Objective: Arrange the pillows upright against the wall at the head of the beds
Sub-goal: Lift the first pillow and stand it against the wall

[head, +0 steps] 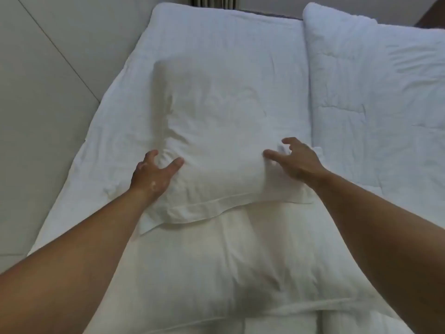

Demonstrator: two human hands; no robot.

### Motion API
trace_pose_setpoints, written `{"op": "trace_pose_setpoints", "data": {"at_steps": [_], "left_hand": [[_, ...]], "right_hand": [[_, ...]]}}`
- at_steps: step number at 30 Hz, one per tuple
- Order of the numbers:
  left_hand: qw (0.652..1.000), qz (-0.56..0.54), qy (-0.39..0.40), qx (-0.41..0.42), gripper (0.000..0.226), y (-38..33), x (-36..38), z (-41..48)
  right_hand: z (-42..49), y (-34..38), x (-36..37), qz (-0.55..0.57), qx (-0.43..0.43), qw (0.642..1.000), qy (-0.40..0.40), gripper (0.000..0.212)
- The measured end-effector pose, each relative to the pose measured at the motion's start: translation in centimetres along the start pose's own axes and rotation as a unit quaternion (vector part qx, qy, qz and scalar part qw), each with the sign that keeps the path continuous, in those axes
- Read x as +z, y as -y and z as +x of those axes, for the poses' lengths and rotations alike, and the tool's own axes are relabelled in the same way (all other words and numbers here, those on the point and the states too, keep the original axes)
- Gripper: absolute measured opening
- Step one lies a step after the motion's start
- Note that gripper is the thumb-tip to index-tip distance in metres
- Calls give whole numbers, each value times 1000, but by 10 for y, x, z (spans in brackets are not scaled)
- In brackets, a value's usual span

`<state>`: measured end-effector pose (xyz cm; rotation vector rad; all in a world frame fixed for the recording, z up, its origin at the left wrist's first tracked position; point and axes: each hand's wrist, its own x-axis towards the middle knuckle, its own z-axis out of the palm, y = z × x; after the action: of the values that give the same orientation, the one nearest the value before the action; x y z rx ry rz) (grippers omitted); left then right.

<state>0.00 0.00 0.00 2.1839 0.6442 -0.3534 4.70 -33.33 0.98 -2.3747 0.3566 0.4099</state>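
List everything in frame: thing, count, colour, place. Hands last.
upper pillow: 1, white, lying flat mid-frame on the left bed, its near edge overlapping the lower pillow
lower pillow: 1, white, lying flat at the bottom centre, partly under the upper pillow
left duvet: 1, white, quilted, covering the left bed under both pillows
right duvet: 1, white, quilted, on the right bed, alongside the left one
floor: pale tiles, left of the beds
curtain: striped dark and light, only a sliver at the top edge
left hand: fingers spread, at the upper pillow's left side
right hand: fingers spread, at the upper pillow's right side
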Motion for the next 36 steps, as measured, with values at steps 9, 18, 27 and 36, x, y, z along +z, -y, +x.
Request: {"op": "trace_pose_setpoints", "data": {"at_steps": [9,18,27,36], "left_hand": [[991,-123,46,-18,111,12,20,60],[957,-278,80,-1,68,11,31,45],[962,-253,77,70,56,-14,-30,9],[972,-157,73,157,49,-23,-140,-44]], "right_hand": [[58,-11,18,31,3,998,63,100],[56,-15,34,177,-3,981,81,85],[-16,22,18,253,-49,965,41,52],[-118,73,42,359,-92,929,10,58]]}}
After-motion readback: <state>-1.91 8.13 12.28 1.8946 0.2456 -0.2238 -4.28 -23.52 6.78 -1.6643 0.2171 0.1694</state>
